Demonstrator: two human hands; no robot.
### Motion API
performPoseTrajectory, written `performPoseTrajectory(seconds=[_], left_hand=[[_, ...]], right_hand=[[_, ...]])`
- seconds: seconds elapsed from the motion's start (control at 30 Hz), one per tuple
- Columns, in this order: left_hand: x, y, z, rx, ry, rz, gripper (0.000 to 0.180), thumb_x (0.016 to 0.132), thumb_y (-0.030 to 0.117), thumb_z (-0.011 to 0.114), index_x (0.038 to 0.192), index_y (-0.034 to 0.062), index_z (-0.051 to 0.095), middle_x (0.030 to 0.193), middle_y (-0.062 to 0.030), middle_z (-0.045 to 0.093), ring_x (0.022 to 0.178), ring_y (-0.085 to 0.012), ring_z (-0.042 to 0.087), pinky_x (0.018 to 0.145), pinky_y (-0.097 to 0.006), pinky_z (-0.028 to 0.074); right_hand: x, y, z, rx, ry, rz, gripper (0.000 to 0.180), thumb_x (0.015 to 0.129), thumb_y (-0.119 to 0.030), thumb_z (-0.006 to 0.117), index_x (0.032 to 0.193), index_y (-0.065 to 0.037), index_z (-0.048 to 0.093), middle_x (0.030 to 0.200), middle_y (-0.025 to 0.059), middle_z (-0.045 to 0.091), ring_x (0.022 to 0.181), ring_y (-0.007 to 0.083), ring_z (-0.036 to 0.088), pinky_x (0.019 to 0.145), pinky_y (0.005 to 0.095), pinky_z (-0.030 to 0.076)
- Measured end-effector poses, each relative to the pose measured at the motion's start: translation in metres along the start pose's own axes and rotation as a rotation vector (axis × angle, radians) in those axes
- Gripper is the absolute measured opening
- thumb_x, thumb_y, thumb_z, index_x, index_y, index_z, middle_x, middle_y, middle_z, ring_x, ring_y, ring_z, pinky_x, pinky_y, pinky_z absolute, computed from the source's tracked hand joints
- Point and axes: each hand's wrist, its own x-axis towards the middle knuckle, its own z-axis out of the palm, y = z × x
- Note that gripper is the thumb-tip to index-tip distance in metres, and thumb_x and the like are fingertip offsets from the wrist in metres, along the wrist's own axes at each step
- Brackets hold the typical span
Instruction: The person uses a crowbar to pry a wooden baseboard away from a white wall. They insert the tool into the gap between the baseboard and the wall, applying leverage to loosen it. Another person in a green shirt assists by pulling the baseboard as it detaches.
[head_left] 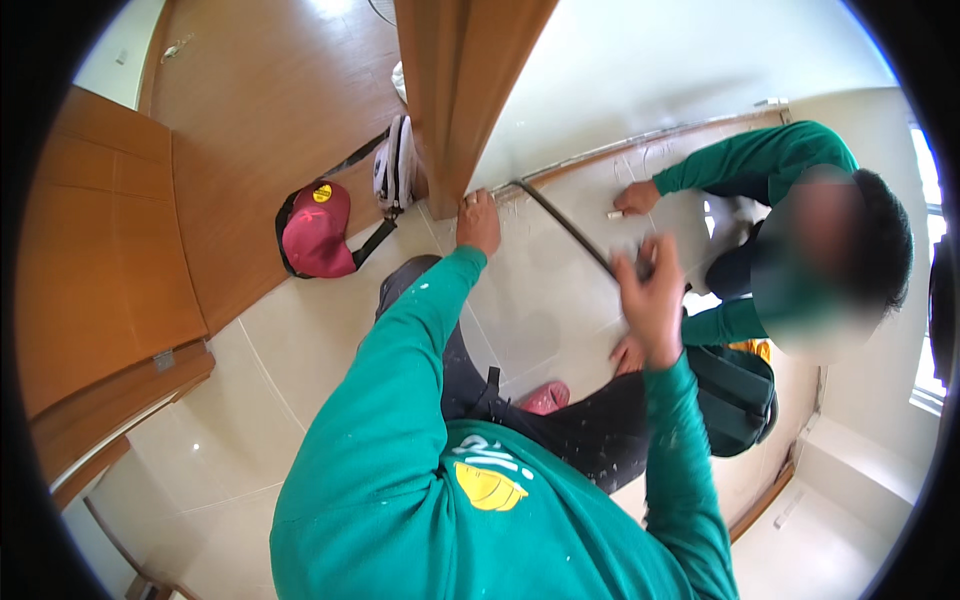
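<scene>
My right hand [652, 305] is closed round a dark metal pry bar [566, 224], slightly blurred. The bar slants away to the left, and its bent far end meets the foot of the white wall beside the door post. My left hand [479, 224] is down at the base of that post, just left of the bar's tip. Its fingers are bent and closed at the wall's bottom edge; what they grip there is hidden. A strip of wooden skirting [580, 166] runs along the wall's foot to the right.
At right a crouching person in green sleeves [745, 160] has one hand by the skirting with a small pale piece, the other low near my knee. A dark green bag [733, 400] stands there. A red cap [316, 232] and a white-and-black bag [395, 165] lie beyond the wooden door post [455, 90].
</scene>
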Motion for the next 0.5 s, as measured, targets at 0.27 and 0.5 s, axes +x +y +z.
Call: performPoseTrajectory(seconds=[0.27,0.5], left_hand=[[0.001,-0.004,0.006,0.016,0.041,0.025,0.028,0.091,0.003,0.052,0.115,-0.0030,0.065,0.123,-0.0169,0.057,0.121,-0.0331,0.054,0.109,-0.044,0.042],[-0.005,0.000,0.006,-0.056,0.050,-0.010,0.029,0.088,0.003,0.054,0.114,-0.0043,0.064,0.124,-0.0176,0.056,0.123,-0.0343,0.053,0.106,-0.044,0.045]], right_hand=[[-0.035,-0.027,0.011,0.017,-0.083,0.028,0.030,0.092,-0.017,0.076,0.090,-0.003,0.050,0.065,0.0087,0.042,0.056,0.0176,0.039,0.052,0.0351,0.036],[0.133,-0.071,-0.004,-0.085,-0.236,-0.001,0.035,0.088,-0.029,0.075,0.093,-0.001,0.054,0.068,0.0144,0.055,0.065,0.0277,0.058,0.066,0.0396,0.049]])
